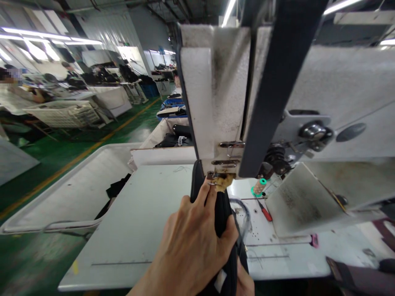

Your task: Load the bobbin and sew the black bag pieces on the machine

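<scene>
Left hand [194, 234], nearer the sewing machine head [199, 102], grips the black piece [222, 207]; right hand [245, 281] mostly hidden, hold undetermined. Piece's long axis runs forward beneath the head.

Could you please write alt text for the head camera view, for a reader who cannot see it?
A person's left hand rests on a black item at a sewing machine; part of the right hand shows lower down, beside the item. A thread spool is at right, a pale bin at left, a workshop behind.
</scene>
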Demonstrator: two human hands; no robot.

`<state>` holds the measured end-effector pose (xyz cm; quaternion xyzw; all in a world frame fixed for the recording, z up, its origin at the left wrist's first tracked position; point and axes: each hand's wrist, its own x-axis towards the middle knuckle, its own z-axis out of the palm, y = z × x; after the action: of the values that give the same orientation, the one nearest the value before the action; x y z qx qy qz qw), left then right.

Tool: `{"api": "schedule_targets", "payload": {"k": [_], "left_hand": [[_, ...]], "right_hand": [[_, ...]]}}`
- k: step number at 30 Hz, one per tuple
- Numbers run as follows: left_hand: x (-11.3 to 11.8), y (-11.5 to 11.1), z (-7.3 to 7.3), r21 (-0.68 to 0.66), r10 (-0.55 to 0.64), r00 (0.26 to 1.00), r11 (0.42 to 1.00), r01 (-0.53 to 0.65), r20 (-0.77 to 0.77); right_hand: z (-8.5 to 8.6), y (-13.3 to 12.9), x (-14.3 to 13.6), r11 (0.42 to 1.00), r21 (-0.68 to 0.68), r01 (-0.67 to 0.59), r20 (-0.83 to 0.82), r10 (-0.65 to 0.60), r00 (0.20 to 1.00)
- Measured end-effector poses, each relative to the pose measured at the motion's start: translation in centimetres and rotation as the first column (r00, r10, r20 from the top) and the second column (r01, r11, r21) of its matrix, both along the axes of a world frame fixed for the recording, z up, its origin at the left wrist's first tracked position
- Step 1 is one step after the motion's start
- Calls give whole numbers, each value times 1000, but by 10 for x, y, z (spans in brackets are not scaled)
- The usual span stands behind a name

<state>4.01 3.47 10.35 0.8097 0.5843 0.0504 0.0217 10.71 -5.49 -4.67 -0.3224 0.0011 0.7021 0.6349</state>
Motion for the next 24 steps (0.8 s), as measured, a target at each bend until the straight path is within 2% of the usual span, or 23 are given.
{"api": "schedule_targets", "payload": {"k": [6, 11, 15, 19, 22, 24], "left_hand": [[1, 6, 0, 45, -29, 1000, 999, 29, 3], [1, 11, 0, 67, -72, 997, 995, 72, 4], [2, 17, 4, 138, -136, 991, 981, 137, -17], [3, 24, 6, 135, -131, 991, 983, 128, 15], [3, 27, 5, 94, -100, 994, 991, 95, 48], [2, 27, 3, 95, -101, 994, 991, 96, 52]], "right_hand": [[-7, 10, 5, 1000, 4, 7, -24, -7, 1000], [-12, 15, 5, 999, 11, 50, -174, -47, 984], [-13, 21, 4, 992, 38, 124, -295, -108, 949], [-15, 24, 5, 988, 53, 143, -316, -119, 941], [-24, 23, 3, 985, 47, 168, -319, -144, 937], [-35, 21, -2, 980, 83, 181, -289, -150, 945]]}}
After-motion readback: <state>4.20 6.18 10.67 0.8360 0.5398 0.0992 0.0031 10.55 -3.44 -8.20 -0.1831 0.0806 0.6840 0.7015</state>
